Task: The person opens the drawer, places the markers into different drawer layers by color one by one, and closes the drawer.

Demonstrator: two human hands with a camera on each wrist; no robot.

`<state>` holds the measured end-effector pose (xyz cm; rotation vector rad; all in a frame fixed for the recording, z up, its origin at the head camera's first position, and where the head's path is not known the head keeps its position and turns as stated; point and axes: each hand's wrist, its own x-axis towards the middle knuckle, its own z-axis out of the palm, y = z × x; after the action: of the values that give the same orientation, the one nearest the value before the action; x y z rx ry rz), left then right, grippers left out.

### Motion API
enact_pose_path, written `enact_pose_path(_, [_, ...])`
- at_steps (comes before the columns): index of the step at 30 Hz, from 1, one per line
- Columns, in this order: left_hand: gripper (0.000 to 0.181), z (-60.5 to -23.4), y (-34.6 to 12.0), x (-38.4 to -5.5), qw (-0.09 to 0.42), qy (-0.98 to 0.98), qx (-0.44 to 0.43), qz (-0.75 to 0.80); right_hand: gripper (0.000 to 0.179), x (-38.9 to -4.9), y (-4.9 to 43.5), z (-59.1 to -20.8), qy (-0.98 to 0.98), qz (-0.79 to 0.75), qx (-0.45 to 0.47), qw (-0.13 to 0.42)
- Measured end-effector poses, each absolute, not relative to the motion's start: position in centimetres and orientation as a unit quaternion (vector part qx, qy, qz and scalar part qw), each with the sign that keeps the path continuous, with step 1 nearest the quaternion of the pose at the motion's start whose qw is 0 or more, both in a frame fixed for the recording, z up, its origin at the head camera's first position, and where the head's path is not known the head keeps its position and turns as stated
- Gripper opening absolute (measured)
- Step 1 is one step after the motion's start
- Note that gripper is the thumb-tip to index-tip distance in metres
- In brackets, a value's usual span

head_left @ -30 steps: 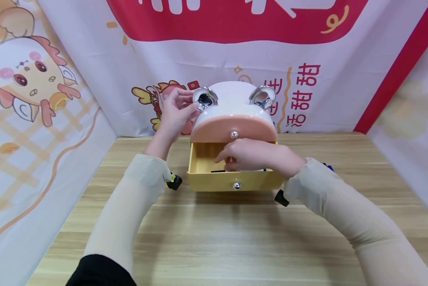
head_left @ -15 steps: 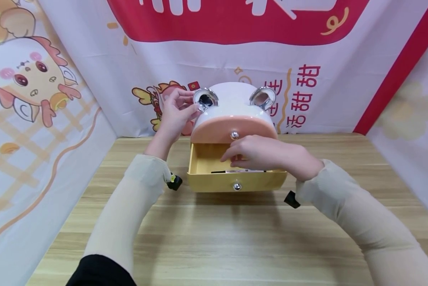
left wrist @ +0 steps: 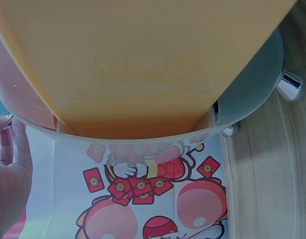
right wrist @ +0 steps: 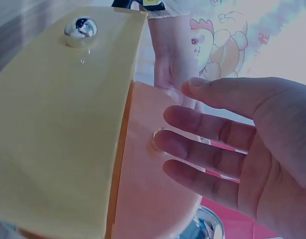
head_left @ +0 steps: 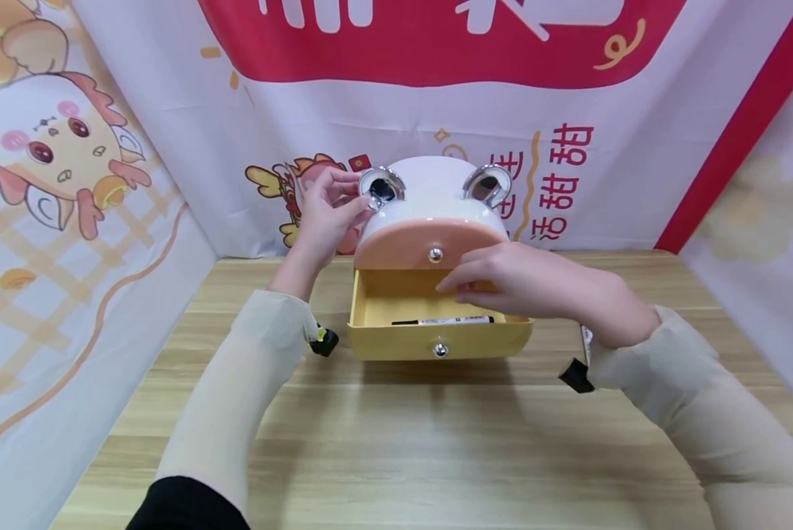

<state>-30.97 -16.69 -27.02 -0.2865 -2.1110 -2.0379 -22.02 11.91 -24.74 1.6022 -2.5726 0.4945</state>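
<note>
A small desktop drawer box shaped like an animal head has a white top, two silver ringed eyes and a pink upper drawer. Its yellow lower drawer is pulled out, and a marker pen with a black cap lies inside along the front wall. My left hand pinches the left silver eye between thumb and fingers. Over the right part of the yellow drawer hovers my right hand, holding nothing; in the right wrist view its fingers are extended and spread.
Beneath the box is a wood-grain table. A printed white and red cloth hangs close behind the box, with more printed cloth at both sides. Black wrist camera mounts jut out below both cuffs.
My right hand has risen out of the yellow drawer and moved right, uncovering the marker pen. The left hand stays on the eye.
</note>
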Motion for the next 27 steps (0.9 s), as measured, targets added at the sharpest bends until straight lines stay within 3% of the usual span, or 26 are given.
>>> enact_pose_path(11, [0.031, -27.1, -16.6, -31.1, 0.100, -0.705, -0.102, -0.694, 0.038, -20.6, 15.2, -24.0, -0.861, 0.169, 0.474, 0.071])
enact_pose_path(20, [0.031, -26.9, -16.4, -31.0, 0.105, -0.683, -0.111, -0.714, 0.036, -20.3, 18.4, -24.2, -0.872, 0.176, 0.437, 0.132])
enact_pose_path(27, [0.031, -26.9, -16.4, -31.0, 0.104, -0.684, -0.107, -0.714, 0.027, -21.4, 20.4, -26.3, -0.899, 0.192, 0.385, 0.078])
